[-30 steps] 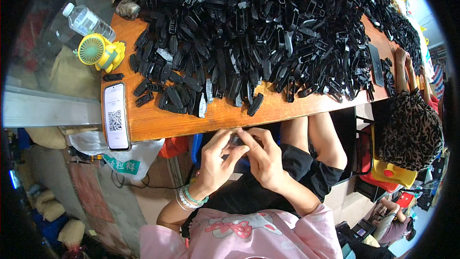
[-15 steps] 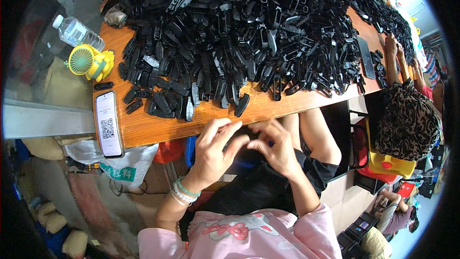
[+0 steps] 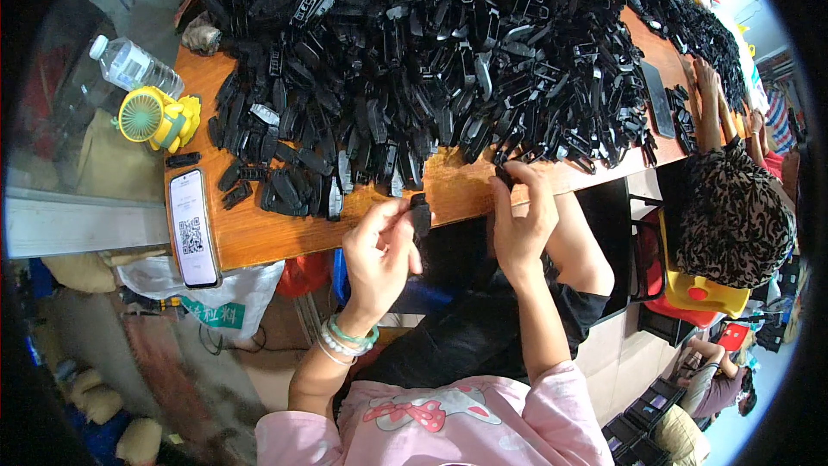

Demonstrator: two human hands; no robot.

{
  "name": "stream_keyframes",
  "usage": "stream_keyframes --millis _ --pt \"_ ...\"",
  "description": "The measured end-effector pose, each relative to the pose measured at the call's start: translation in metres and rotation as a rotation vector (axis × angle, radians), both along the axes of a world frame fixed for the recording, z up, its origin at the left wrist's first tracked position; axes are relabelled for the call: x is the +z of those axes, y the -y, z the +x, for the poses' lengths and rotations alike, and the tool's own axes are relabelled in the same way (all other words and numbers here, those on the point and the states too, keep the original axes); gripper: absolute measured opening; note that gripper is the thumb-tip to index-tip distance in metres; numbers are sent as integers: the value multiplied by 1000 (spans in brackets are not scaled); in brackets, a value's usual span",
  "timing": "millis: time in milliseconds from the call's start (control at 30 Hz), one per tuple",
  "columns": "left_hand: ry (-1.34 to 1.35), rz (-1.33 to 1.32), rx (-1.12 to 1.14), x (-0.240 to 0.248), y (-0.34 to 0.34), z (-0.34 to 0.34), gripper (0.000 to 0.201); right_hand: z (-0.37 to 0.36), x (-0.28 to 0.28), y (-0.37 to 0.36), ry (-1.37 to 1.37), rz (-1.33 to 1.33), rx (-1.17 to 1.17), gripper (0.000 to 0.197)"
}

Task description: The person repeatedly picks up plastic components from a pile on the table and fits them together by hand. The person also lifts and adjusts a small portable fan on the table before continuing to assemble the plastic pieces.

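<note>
Between the thumb and fingers of my left hand (image 3: 378, 250) is a small black plastic part (image 3: 420, 214), held upright just off the table's front edge. My right hand (image 3: 524, 220) reaches over that edge, its thumb and index finger closed on a slim black plastic piece (image 3: 502, 169) at the near side of the heap. Its exact kind is hard to make out, partly covered by the fingertips. Ahead of both hands spreads a large heap of black plastic parts (image 3: 379, 95), some with shiny frame-like shapes.
On the left of the wooden table (image 3: 250, 237) lie a lit phone (image 3: 193, 229), a yellow toy-like fan (image 3: 155, 118) and a clear bottle (image 3: 136, 66). A dark flat slab (image 3: 657, 100) lies at the right. Beyond it a person in a patterned top (image 3: 733, 216) works at the heap.
My hands have moved apart. The left now holds a black part up, and the right has gone forward to the heap's edge. The loose part near the table's front edge no longer lies there.
</note>
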State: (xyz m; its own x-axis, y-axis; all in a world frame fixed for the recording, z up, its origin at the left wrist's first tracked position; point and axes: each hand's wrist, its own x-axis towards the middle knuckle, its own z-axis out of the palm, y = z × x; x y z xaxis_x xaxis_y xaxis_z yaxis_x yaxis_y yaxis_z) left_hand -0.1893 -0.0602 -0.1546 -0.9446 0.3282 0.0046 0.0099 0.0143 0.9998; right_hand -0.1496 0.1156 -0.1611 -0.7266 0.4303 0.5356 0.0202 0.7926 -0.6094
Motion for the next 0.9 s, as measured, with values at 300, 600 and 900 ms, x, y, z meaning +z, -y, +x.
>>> stream_keyframes --millis 300,600,900 --pt "199 108 -313 3 23 4 30 28 31 27 268 -1227 662 34" --pt "-84 -36 -278 16 24 0 22 26 31 34 313 -332 627 40" --pt "-243 -129 -204 19 11 11 25 37 15 50 231 -196 479 53"
